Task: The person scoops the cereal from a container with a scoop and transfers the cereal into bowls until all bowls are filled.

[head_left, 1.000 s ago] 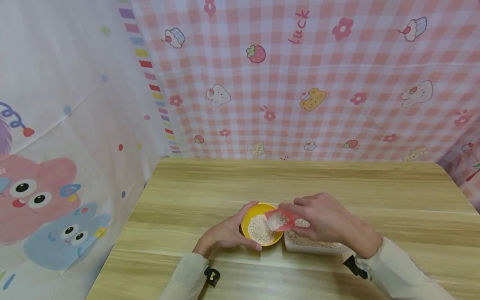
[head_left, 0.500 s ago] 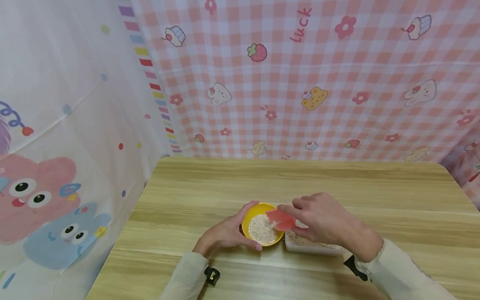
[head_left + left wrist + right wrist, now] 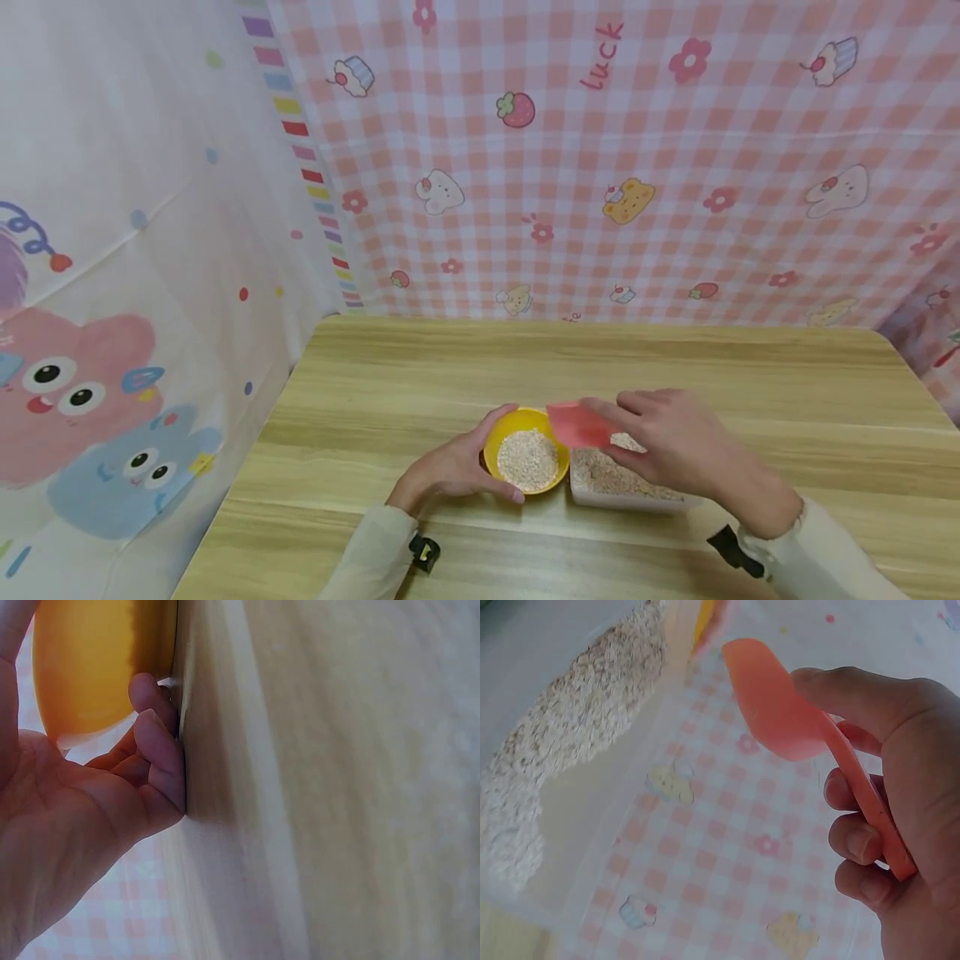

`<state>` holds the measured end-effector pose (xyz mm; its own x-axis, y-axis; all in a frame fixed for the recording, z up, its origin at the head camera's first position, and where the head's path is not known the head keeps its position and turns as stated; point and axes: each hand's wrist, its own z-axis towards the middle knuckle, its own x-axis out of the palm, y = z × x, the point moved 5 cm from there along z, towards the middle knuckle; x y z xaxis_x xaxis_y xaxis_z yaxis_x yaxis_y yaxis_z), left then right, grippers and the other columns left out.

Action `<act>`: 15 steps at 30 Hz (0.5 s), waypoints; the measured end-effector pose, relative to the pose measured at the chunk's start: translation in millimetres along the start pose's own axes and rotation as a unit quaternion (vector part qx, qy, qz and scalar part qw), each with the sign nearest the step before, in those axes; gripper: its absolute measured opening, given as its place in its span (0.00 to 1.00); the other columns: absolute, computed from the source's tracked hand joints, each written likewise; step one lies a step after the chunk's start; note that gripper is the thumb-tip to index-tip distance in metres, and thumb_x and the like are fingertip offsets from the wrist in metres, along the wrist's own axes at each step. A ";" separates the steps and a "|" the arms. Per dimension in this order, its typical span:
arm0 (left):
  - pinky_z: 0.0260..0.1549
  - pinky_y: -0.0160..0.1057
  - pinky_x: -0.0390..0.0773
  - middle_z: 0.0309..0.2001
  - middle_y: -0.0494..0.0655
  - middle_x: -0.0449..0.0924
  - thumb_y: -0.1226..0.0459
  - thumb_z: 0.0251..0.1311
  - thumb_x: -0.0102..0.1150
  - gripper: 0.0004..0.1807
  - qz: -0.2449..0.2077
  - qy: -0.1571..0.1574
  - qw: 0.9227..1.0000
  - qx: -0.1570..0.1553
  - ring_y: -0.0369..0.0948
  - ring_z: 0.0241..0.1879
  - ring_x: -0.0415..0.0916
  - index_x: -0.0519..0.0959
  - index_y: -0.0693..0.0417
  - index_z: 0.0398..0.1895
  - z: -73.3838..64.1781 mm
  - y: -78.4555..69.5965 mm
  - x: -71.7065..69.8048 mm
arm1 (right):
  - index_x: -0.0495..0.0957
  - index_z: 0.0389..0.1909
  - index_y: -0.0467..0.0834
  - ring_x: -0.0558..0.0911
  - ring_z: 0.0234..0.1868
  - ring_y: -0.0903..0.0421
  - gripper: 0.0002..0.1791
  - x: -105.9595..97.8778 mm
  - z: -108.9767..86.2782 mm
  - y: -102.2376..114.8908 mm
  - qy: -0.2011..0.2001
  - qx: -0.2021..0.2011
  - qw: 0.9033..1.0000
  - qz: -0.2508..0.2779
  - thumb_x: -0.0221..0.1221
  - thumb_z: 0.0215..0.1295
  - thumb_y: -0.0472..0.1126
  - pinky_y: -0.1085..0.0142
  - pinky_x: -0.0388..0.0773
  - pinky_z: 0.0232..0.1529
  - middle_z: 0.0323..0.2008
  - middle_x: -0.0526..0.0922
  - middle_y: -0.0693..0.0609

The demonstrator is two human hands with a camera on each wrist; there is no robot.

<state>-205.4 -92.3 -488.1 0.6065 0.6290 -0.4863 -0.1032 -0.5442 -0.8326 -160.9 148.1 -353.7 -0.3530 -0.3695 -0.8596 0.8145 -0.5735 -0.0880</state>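
Note:
My left hand (image 3: 459,463) grips a yellow bowl (image 3: 517,421) from its left side, thumb on the near side and fingers on the far side. Pale oats (image 3: 528,461) cover the bowl's bottom. In the left wrist view the curled lower fingers (image 3: 159,742) lie under the bowl's side, close to the tabletop. My right hand (image 3: 678,442) holds a pink scoop (image 3: 769,705) by its handle, fingers wrapped round it. The scoop is tilted over the gap between the bowl's right rim and the oat container, and no oats show in it.
Just right of the bowl stands a clear rectangular container (image 3: 630,502) with oats (image 3: 577,705) heaped unevenly inside. Both stand on a wood-grain table (image 3: 375,375). A pink checked cloth (image 3: 480,158) hangs behind the table, and a white printed cloth (image 3: 180,275) hangs at the left.
The scoop held oats over the bowl, tipped over, and has moved right toward the container with my right hand. Oats in the bowl look slightly more spread. My left hand stays put.

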 end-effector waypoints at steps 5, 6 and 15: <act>0.69 0.60 0.56 0.76 0.50 0.57 0.49 0.40 0.81 0.65 0.001 -0.003 1.000 -0.006 0.50 0.71 0.59 0.45 0.27 0.78 -0.3 1.3 -0.3 | 0.81 0.55 0.50 0.63 0.19 0.69 0.33 -8.3 -21.3 -12.3 -0.005 0.064 0.998 0.016 0.38 0.72 0.67 0.75 0.59 0.19 0.23 0.75 0.61; 0.69 0.60 0.56 0.76 0.50 0.56 0.48 0.40 0.81 0.65 0.001 -0.002 1.000 -0.007 0.50 0.71 0.58 0.45 0.27 0.78 -0.3 1.2 -0.3 | 0.81 0.55 0.49 0.65 0.19 0.69 0.34 -9.4 -26.1 -14.3 -0.006 0.074 0.997 0.019 0.39 0.72 0.68 0.75 0.61 0.19 0.24 0.76 0.61; 0.69 0.60 0.55 0.76 0.49 0.56 0.47 0.39 0.81 0.65 0.002 0.000 1.000 -0.008 0.50 0.71 0.58 0.45 0.26 0.78 -1.4 -0.4 -0.3 | 0.82 0.53 0.47 0.61 0.20 0.73 0.33 -13.7 -60.8 -24.7 -0.030 0.106 0.994 0.018 0.46 0.70 0.69 0.75 0.60 0.19 0.23 0.74 0.65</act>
<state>-204.5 -93.1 -487.3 0.6062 0.6271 -0.4891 -0.0929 -0.5550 -0.8267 -148.2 211.7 -370.4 -0.3580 -0.4323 -0.8276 0.7136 -0.6983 0.0561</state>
